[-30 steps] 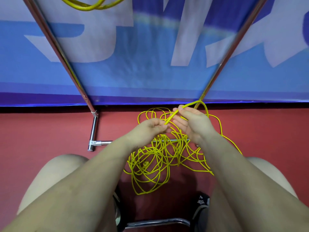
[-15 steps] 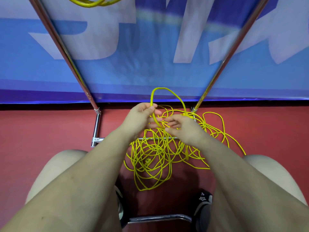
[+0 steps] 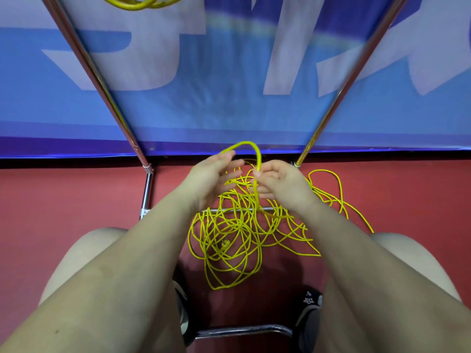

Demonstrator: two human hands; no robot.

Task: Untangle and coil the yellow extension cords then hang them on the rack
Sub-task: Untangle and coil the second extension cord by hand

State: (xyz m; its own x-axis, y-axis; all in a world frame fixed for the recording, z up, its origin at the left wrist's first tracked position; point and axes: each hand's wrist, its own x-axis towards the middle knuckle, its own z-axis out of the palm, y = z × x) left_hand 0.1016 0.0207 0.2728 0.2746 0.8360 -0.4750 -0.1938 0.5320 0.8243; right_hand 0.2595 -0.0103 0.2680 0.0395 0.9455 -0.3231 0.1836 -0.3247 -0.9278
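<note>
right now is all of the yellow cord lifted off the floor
No, only one loop is raised between the left hand and right hand; the tangled yellow cord lies on the red floor.

View: single head-worn wide-angle camera, no second view to overlap
Facing: forward and steeply down, over the person's forearms and knees
Nearness: left hand and right hand close, mid-frame; tangled yellow cord on the red floor below
Upper frame: blue banner, rack poles splayed by lens distortion
</note>
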